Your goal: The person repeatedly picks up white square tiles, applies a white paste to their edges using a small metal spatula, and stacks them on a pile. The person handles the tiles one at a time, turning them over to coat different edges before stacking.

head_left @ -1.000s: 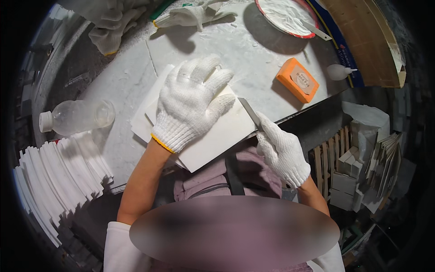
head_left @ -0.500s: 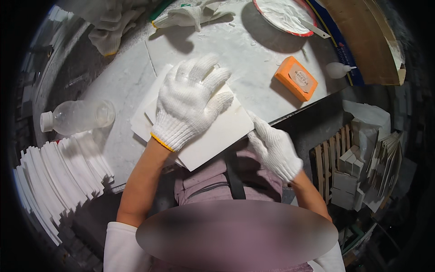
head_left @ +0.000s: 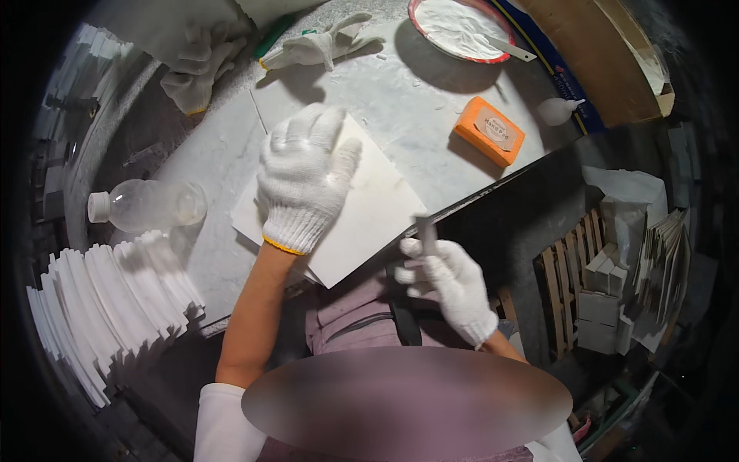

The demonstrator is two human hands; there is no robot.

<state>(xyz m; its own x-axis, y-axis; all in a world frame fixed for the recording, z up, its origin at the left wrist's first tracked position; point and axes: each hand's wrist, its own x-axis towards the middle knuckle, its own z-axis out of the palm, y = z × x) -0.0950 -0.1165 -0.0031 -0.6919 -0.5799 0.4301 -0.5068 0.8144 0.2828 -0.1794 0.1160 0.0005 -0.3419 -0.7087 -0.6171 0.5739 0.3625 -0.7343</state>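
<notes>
— Dusty grey stone counter (head_left: 431, 100), powdered white all over. What sits at its centre?

— One white tile (head_left: 369, 212), flat, its near corner jutting past the counter's edge toward six o'clock. The left hand (head_left: 304, 181), in a white knit glove, lies spread on it, fingers splayed apart, pressing down, clamped on nothing.

— And the other one?

— The right hand (head_left: 450, 281), gloved too, hangs off the counter at about five o'clock from the tile, just beside its near corner. Its grip is pinched together on a thin grey blade (head_left: 426, 231) that stands upright.

— Around them?

— An orange block (head_left: 489, 131) at two o'clock, a red-rimmed bowl (head_left: 462, 29) of white paste at one. A clear plastic bottle (head_left: 146, 206) lies on its side at nine, and below it, near eight, a fanned stack of white tiles (head_left: 108, 308). Spare gloves (head_left: 315, 48) lie at twelve.
</notes>
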